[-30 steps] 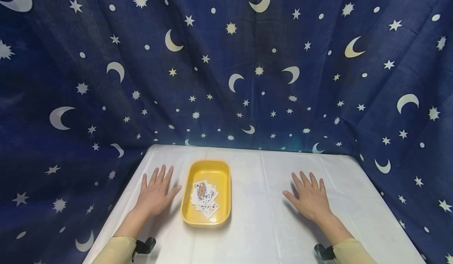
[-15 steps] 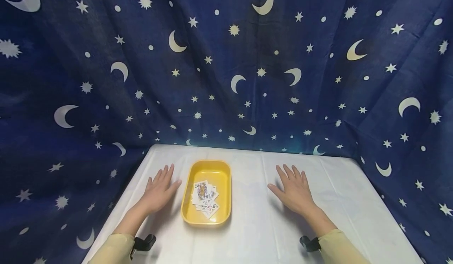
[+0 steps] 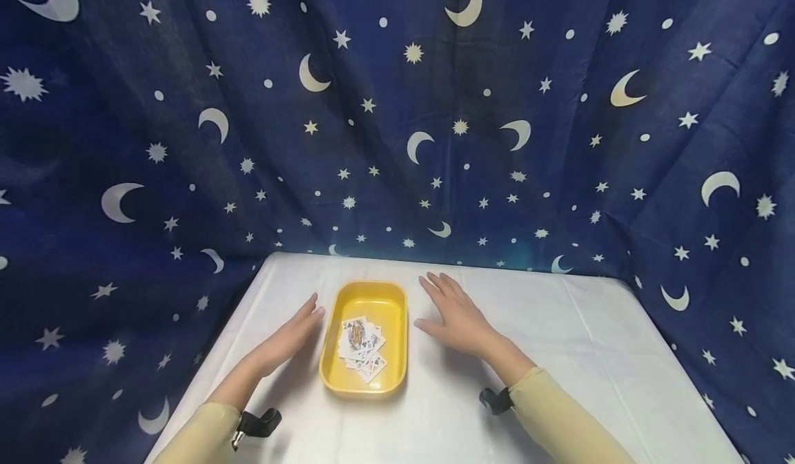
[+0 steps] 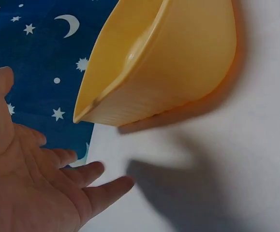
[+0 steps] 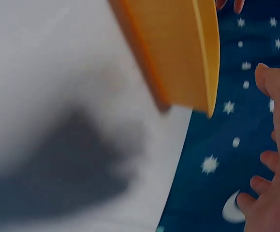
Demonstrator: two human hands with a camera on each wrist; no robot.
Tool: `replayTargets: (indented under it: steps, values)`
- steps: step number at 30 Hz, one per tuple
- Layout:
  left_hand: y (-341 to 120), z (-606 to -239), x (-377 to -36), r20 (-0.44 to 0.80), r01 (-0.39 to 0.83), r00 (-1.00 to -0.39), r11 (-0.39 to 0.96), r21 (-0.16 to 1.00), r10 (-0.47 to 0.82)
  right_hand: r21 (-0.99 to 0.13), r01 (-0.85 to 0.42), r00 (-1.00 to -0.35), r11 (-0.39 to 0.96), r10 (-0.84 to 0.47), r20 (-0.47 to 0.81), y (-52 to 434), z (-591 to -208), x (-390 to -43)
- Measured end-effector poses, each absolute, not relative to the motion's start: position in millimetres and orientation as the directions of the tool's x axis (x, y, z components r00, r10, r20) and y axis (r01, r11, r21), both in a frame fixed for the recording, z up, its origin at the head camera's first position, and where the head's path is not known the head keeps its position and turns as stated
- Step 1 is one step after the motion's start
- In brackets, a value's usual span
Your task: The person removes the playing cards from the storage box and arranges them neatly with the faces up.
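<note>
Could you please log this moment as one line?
left hand: empty, left of yellow tray; right hand: empty, right of tray; playing cards: inside tray

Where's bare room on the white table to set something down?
Widest: the table, right of the right hand and sleeve. Smaller: near side of the yellow tray, between the black mounts. Crowded: the tray, holding cards, between right hand and left hand.

No word, brand or number can be read for certain. In the yellow tray (image 3: 363, 391), the uppermost playing card (image 3: 356, 337) bears a court figure and a black corner mark, seemingly a club; the card below (image 3: 373, 370), towards its 5 o'clock, has red and black marks too small to tell.
</note>
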State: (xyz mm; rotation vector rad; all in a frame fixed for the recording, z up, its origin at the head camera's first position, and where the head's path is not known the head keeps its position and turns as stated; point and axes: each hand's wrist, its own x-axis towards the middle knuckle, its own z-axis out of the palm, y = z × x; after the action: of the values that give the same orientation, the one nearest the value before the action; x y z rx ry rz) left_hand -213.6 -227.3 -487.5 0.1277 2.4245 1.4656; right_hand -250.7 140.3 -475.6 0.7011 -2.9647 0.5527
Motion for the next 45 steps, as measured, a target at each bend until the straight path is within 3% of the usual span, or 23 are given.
replayTargets:
  steps: [6, 15, 26, 34, 45]
  values:
    - [-222, -496, -217, -0.284, -0.202, -0.931, 0.325, 0.924, 0.228, -0.365, -0.553, -0.819, 0.749, -0.569, 0.072, 98, -459, -261]
    - [-222, -514, -226, -0.334, -0.287, -0.911, 0.208, 0.935, 0.243, -0.283, -0.642, -0.722, 0.713, -0.686, -0.09, 46, -462, -279]
    - [-231, -531, -228, -0.317, -0.276, -0.884, 0.164, 0.947, 0.344, -0.281, -0.591, -0.721, 0.756, -0.651, -0.237, 23, -484, -286]
    - [-234, -532, -225, -0.287, -0.259, -0.882, 0.126, 0.958, 0.373, -0.207, -0.644, -0.696, 0.736, -0.677, -0.239, 13, -493, -289]
    - [-233, -534, -222, -0.275, -0.249, -0.881, 0.116, 0.962, 0.386, -0.203, -0.626, -0.7, 0.753, -0.657, -0.279, 8, -494, -290]
